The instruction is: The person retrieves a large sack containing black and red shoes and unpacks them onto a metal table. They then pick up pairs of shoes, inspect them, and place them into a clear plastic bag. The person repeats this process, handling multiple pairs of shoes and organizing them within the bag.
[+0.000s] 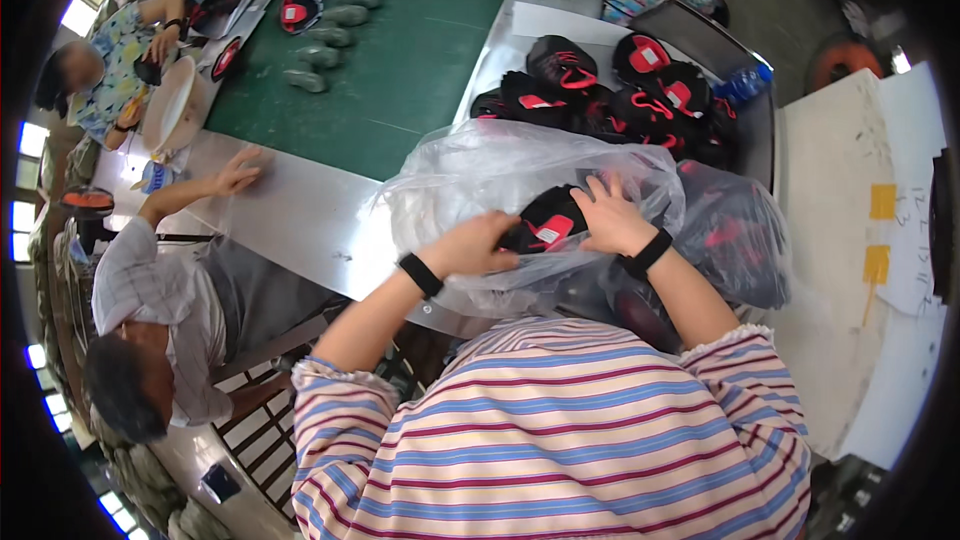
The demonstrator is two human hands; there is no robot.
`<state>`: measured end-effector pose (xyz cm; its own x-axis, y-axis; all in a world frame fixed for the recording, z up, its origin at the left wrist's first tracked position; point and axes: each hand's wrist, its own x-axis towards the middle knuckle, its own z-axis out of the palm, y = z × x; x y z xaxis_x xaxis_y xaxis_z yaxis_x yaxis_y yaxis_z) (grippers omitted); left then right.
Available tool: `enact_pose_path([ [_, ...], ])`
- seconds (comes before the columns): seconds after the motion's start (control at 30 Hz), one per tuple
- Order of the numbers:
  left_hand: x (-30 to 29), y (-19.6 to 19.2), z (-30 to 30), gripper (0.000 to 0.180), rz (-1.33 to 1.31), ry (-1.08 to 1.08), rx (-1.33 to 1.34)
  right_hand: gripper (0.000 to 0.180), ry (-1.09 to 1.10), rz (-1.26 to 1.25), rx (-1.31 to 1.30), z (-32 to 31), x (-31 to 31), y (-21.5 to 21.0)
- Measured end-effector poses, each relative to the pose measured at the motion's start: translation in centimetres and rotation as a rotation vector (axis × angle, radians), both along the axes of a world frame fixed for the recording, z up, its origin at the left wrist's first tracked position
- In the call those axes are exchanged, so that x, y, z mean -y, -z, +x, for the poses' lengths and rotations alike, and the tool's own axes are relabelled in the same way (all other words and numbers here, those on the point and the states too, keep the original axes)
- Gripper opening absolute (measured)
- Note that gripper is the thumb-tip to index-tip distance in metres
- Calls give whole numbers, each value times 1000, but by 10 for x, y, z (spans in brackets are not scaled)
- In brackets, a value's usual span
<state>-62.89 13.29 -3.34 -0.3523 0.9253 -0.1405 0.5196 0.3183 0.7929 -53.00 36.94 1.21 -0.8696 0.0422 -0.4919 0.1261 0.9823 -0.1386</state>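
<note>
Shows a green-topped worktable (400,110) stretching toward 11 and 12 o'clock, edged at 9 to 10 o'clock by a metal ledge (290,180) catching white glare. Takes in bright windows (33,140) strung along the rim from 8 to 10 o'clock. Includes grey floor (775,5) between 1 and 2, a pale panel (820,160) bearing orange tape (882,201) and white paper (905,360) at 3, and a dark slatted frame (262,422) between 7 and 8.
</note>
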Motion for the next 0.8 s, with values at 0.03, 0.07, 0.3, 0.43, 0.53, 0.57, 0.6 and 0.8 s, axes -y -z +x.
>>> enact_pose_path([
  [0.03,-5,20,20,66,-1,50,-171,84,-11,57,57,4,-4,-7],
  [0.07,-8,32,32,70,36,-60,-104,84,-26,112,108,7,-8,-15],
  [0.3,-22,36,36,87,-53,-853,597,34,-37,-182,-285,-3,8,-2],
  [0.43,-21,27,44,45,-54,-375,389,23,44,142,-159,-29,-6,73],
  [0.53,35,34,30,16,300,-783,803,36,126,-87,38,-19,-32,104],
  [0.57,59,52,25,18,548,-848,957,42,123,-184,74,-21,-35,99],
  [0.6,66,33,29,23,734,-959,1106,46,328,-445,171,-26,-31,78],
  [0.8,100,14,40,34,1294,-1093,1137,60,289,-964,36,-35,10,-31],
])
